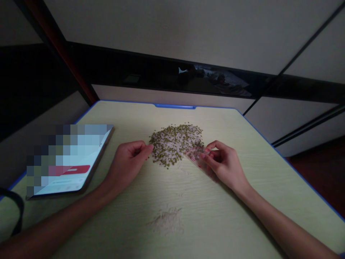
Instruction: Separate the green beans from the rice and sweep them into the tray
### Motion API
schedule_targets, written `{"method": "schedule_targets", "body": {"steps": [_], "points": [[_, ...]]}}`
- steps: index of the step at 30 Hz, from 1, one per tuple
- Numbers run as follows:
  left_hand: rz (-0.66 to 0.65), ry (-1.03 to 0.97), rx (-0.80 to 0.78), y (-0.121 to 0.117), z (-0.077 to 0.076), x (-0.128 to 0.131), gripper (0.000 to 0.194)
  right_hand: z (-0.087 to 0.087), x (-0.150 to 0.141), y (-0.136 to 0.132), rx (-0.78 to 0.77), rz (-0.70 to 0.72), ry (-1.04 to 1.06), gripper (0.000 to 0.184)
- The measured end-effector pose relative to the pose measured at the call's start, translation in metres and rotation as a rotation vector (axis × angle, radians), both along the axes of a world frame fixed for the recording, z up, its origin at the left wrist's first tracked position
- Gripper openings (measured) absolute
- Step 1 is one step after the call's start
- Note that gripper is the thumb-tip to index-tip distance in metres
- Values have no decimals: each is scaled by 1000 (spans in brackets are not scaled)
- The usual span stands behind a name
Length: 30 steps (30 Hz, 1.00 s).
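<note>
A mixed pile of green beans and pale grains point(175, 144), which look like mung beans and rice, lies in the middle of the table. At its left edge, my left hand point(128, 158) is closed, thumb pressed to the curled fingers; anything between them is hidden. My right hand point(225, 160) pinches a clear plastic piece with reddish marks point(196, 154), held slanting against the pile's right front edge. Whether this plastic is a bag or a card I cannot tell. Nearer to me is a smaller heap of pale grains point(167, 220), with a few scattered grains between the two heaps.
A tablet point(88, 158) with a lit, partly blurred screen lies on the left of the blue-edged table point(129, 115). A dark strap point(18, 205) loops at the lower left. Pale cabinet panels point(175, 32) with a glossy black band rise behind the table.
</note>
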<state>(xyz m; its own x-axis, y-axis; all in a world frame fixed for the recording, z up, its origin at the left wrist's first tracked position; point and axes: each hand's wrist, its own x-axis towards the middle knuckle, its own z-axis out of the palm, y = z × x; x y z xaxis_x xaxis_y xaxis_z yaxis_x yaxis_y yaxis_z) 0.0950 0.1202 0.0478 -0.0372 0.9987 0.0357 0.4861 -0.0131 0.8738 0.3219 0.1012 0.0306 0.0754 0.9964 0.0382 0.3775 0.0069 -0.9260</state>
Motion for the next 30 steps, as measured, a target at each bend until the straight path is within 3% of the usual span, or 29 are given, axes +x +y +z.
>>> {"method": "schedule_targets", "body": {"steps": [30], "points": [[28,37,-2,1,2,1,34,1,2,-4,-61,45,100,17]]}}
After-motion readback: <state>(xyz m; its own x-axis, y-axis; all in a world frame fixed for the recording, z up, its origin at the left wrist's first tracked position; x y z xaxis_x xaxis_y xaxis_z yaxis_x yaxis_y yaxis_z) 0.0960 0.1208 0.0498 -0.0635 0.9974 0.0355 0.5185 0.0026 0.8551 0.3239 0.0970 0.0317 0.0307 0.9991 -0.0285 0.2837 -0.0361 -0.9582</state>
